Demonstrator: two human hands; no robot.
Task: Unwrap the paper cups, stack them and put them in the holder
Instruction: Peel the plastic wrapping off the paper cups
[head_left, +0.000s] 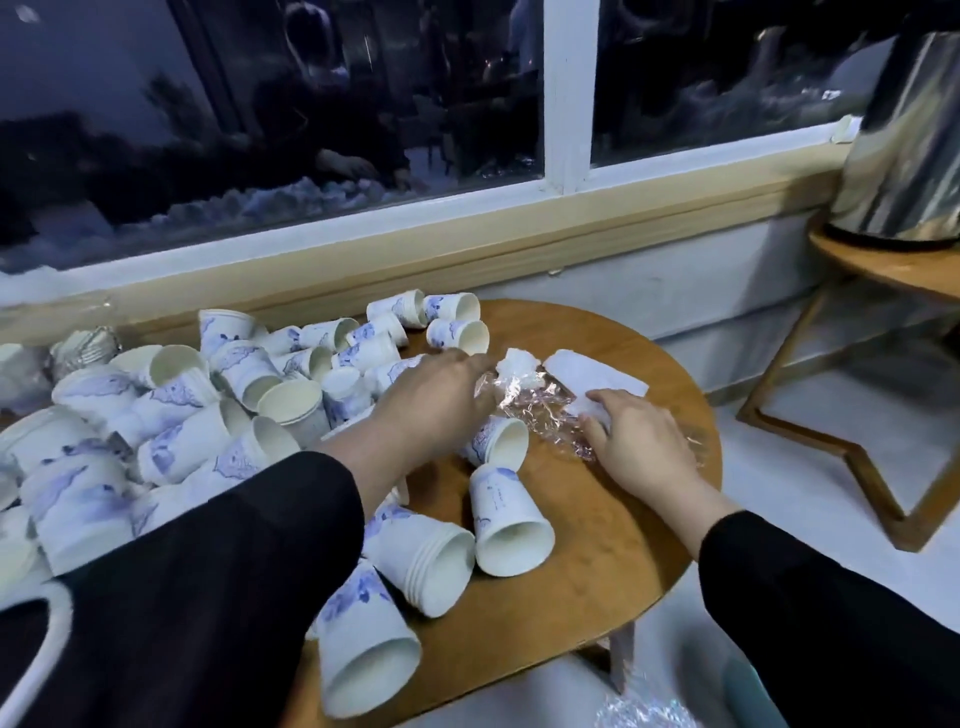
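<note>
Several white paper cups with blue print (249, 410) lie tumbled over the left half of a round wooden table (597, 561). A short stack of cups (421, 561) lies on its side near the front, beside a single cup (509, 530). Clear plastic wrap (540, 410) is spread flat between my hands. My left hand (436, 395) reaches across the cups, with its fingertips at the wrap's left edge. My right hand (639, 441) presses palm-down on the wrap's right side, fingers spread. No cup holder is visible.
A crumpled white tissue (517, 366) and a folded white paper (592, 376) lie beyond the wrap. A steel kettle (904, 156) stands on a wooden side stand (883, 265) at the right. A window sill (467, 244) runs behind the table. More plastic wrap (644, 712) lies on the floor.
</note>
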